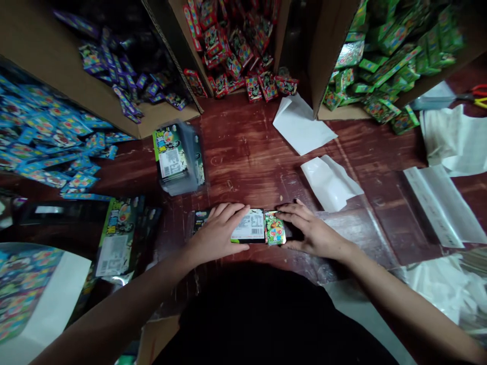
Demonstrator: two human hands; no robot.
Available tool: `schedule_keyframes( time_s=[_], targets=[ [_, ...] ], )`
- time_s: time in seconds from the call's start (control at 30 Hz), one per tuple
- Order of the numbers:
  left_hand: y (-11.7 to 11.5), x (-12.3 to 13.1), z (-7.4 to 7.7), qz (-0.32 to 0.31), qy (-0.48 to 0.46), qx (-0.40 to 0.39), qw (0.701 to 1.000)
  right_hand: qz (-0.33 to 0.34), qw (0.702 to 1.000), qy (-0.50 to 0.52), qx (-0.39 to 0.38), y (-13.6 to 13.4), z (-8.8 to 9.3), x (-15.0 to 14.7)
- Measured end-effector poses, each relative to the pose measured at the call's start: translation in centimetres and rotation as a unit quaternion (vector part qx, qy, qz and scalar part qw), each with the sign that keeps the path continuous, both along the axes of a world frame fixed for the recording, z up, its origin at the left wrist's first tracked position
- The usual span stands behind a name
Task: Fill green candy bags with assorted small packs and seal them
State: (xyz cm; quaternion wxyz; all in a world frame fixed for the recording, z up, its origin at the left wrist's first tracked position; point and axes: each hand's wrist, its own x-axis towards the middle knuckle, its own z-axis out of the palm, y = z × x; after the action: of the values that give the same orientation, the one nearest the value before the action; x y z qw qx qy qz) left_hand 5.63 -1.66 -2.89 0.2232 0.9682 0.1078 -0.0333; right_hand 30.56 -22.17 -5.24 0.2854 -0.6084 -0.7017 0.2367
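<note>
A flat black pouch with a white printed label (pixel 249 226) lies on the dark red table (pixel 243 152) just in front of me. My left hand (pixel 216 233) rests on the pouch's left part, fingers laid flat and spread over it. My right hand (pixel 310 230) holds a small green candy packet (pixel 275 228) at the pouch's right end, fingers curled round it. The packet touches the pouch's edge; whether it is partly inside I cannot tell.
Open cardboard boxes at the back hold purple packets (pixel 114 66), red packets (pixel 236 50) and green packets (pixel 388 50). Blue packets (pixel 45 137) heap at the left. A stack of pouches (pixel 178 157), more pouches (pixel 117 238), white bags (pixel 304 124) and clear plastic bags (pixel 441 203) lie around.
</note>
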Motion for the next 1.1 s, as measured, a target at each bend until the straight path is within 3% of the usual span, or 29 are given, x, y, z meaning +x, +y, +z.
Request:
schedule_keyframes(
  time_s=[0.17, 0.27, 0.33, 0.43, 0.5, 0.6, 0.73, 0.83, 0.97, 1.1],
  targets=[
    [-0.2, 0.3, 0.3, -0.014, -0.003, -0.02, 1.0, 0.029, 0.999, 0.023, 0.002, 1.9, -0.1, 0.7],
    [-0.8, 0.7, 0.4, 0.015, -0.019, -0.009, 1.0, 0.017, 0.999, 0.03, 0.025, 2.5, -0.1, 0.3],
    [-1.7, 1.2, 0.7, 0.065, -0.032, 0.01, 0.997, -0.015, 0.998, 0.043, 0.034, 2.4, 0.0, -0.2],
    [-3.4, 2.5, 1.5, 0.197, -0.053, 0.017, 0.979, -0.121, 0.985, 0.12, 0.024, 2.0, 0.5, -1.4],
    [-4.6, 3.7, 2.0, 0.267, -0.07, -0.024, 0.961, -0.184, 0.959, 0.216, 0.008, 2.2, 0.9, -2.2],
    [-5.6, 5.3, 1.9, 0.314, -0.112, -0.145, 0.931, -0.244, 0.916, 0.319, 0.01, 3.4, 1.4, -2.4],
    [-5.2, 5.9, 0.7, 0.303, -0.19, -0.345, 0.868, -0.238, 0.913, 0.329, -0.013, 4.9, 1.5, -1.2],
    [-4.1, 5.1, 0.0, 0.296, -0.179, -0.425, 0.837, -0.192, 0.906, 0.367, -0.086, 5.2, 1.2, -0.9],
    [-2.6, 3.4, 0.1, 0.285, -0.131, -0.437, 0.843, -0.172, 0.898, 0.381, -0.14, 5.2, 0.9, -1.9],
    [-1.7, 2.4, 0.8, 0.303, -0.098, -0.37, 0.873, -0.267, 0.896, 0.353, -0.044, 4.5, 1.1, -4.7]
  ],
)
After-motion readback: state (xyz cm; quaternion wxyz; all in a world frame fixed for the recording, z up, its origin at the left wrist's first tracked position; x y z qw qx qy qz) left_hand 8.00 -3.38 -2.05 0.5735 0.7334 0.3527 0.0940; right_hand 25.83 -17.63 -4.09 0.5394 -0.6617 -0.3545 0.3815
